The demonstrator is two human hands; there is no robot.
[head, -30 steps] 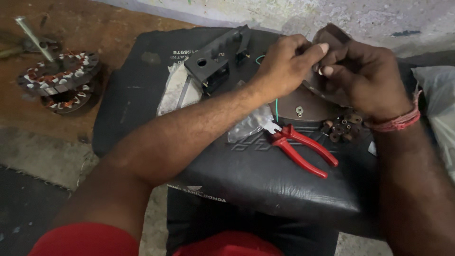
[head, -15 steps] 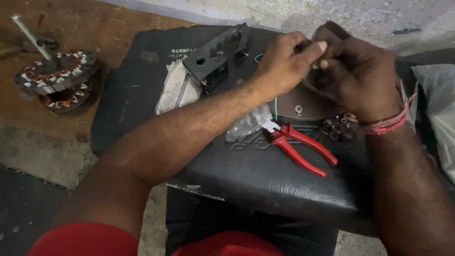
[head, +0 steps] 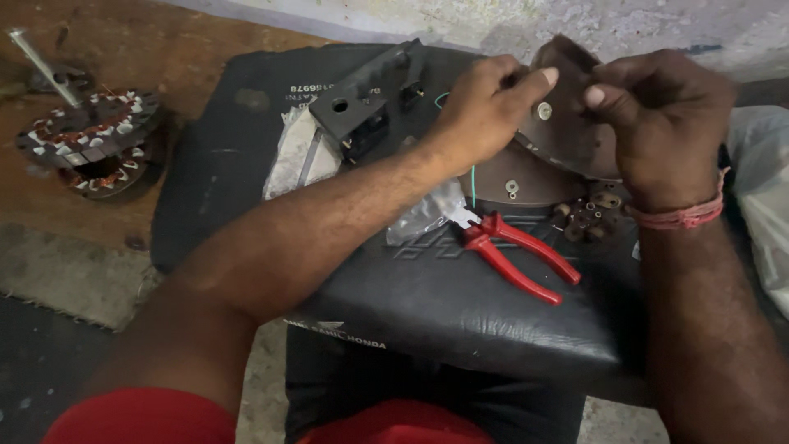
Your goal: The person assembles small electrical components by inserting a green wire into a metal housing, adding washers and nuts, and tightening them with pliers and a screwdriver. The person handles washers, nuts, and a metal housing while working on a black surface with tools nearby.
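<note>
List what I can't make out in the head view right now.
- What the fingertips pinch: hidden between left hand and right hand.
- Brown plate: right part covered by the right hand.
- Pliers: jaw tips hidden under clear plastic.
- Small dark parts: too small to identify.

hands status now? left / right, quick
Left hand: closed, pinching the edge of the dark metal plate.
Right hand: closed, gripping the same plate from the other side.

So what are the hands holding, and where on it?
Both hands, left hand and right hand, pinch the dark brown plate at its upper edge.
</note>
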